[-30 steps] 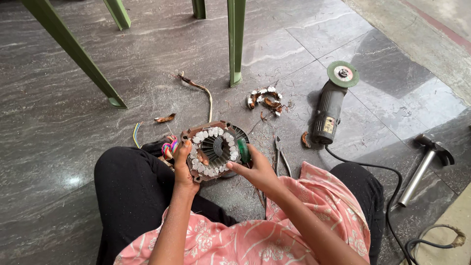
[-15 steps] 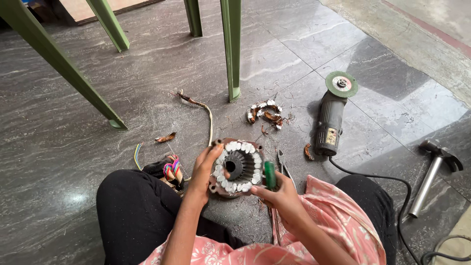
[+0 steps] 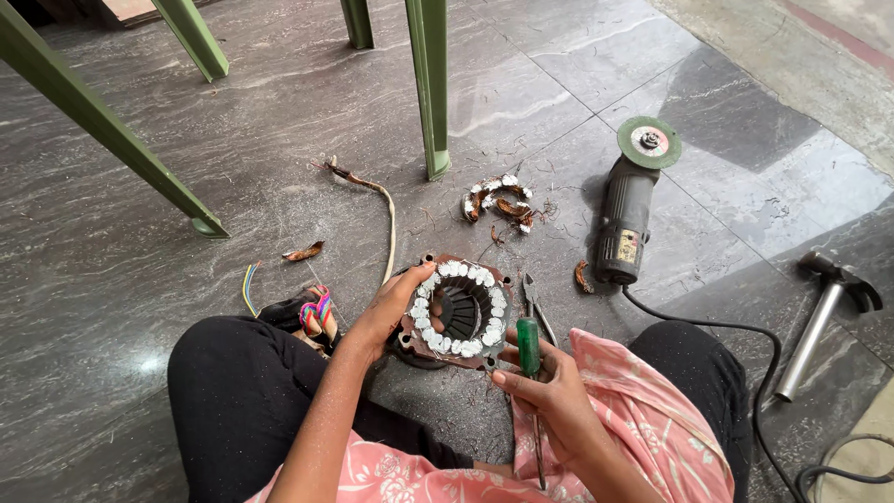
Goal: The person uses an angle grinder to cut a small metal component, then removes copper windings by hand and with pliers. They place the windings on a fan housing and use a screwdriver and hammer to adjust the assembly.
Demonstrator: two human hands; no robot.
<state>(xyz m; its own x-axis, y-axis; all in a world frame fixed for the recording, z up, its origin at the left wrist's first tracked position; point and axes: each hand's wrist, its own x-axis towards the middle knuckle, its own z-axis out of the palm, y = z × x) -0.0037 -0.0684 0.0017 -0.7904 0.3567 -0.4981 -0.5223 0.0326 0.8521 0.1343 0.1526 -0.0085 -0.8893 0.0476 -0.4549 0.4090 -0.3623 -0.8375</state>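
A round motor stator (image 3: 458, 312) with a rusty frame and a ring of white-capped windings rests on the grey stone floor between my knees. My left hand (image 3: 389, 309) grips its left rim, thumb on top. My right hand (image 3: 548, 396) is closed around a green-handled screwdriver (image 3: 529, 359), its metal shaft pointing down toward my lap. That hand sits just right of and below the stator. Pliers (image 3: 537, 307) lie on the floor beside the stator's right edge.
An angle grinder (image 3: 629, 210) with a green disc lies to the right, its black cord (image 3: 745, 354) running past my right knee. A hammer (image 3: 824, 317) lies far right. Torn copper coil scraps (image 3: 498, 200), a cream wire (image 3: 386, 228), coloured wires (image 3: 315, 309) and green chair legs (image 3: 428, 88) surround the spot.
The view has shifted, so everything sits further right and lower in frame. My right hand has drawn back from the stator's rim with the screwdriver. The left hand keeps its hold.
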